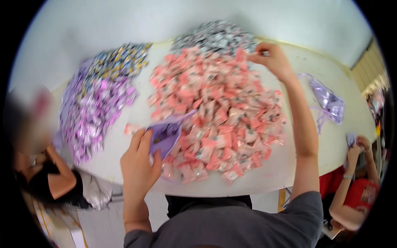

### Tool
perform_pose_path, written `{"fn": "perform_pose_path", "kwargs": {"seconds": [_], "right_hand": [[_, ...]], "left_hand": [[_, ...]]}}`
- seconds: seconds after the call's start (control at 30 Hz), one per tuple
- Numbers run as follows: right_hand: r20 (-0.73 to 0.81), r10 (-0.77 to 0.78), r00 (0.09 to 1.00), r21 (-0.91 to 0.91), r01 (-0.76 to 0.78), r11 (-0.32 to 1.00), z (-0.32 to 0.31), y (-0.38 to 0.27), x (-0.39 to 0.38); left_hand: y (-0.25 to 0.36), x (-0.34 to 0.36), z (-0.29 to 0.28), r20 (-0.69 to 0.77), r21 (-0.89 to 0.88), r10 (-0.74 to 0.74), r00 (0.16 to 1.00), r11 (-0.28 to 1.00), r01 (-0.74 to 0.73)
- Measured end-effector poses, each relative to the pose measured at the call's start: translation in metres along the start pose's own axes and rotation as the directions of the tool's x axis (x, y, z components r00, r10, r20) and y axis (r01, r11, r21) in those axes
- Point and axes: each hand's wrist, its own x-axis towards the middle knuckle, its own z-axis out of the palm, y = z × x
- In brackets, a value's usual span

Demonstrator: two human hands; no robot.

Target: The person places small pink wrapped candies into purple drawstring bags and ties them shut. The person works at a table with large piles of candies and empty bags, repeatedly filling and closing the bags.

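My left hand grips an open lavender bag at the near left edge of a large heap of pink wrapped packets; small dark items show inside the bag. My right hand is raised over the heap's far right corner, closed on a small silver-and-dark packet, beside a pile of grey-silver packets at the back.
Purple packets and blue-yellow packets lie at left. Shiny lavender bags lie on the white table at right. One co-worker is at left; another at right holds something lavender.
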Motion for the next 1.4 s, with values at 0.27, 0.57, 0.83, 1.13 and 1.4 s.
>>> {"fn": "perform_pose_path", "kwargs": {"seconds": [0.27,0.57,0.83,1.13,1.4], "right_hand": [[0.366,-0.703,0.610,-0.232,0.791,0.566,0.103,-0.206,-0.093],[0.670,-0.306,0.676,-0.018,0.427,0.904,0.164,-0.230,-0.060],[0.526,-0.319,0.788,0.086,0.324,0.942,0.147,-0.233,-0.053],[0.362,-0.558,0.747,0.065,0.577,0.814,0.173,-0.170,-0.053],[0.371,-0.021,0.929,0.218,-0.065,0.974,0.199,-0.162,-0.037]], "left_hand": [[-0.007,-0.011,-0.004,-0.035,-0.113,-0.070,0.997,0.991,0.066],[-0.045,-0.014,-0.001,-0.101,-0.408,-0.156,0.983,0.907,0.103],[-0.054,-0.018,0.006,-0.123,-0.369,-0.145,0.982,0.925,0.090],[-0.074,-0.018,0.005,-0.066,-0.477,-0.139,0.988,0.874,0.091],[-0.104,-0.010,0.033,0.506,-0.756,-0.349,0.789,0.261,0.600]]}}
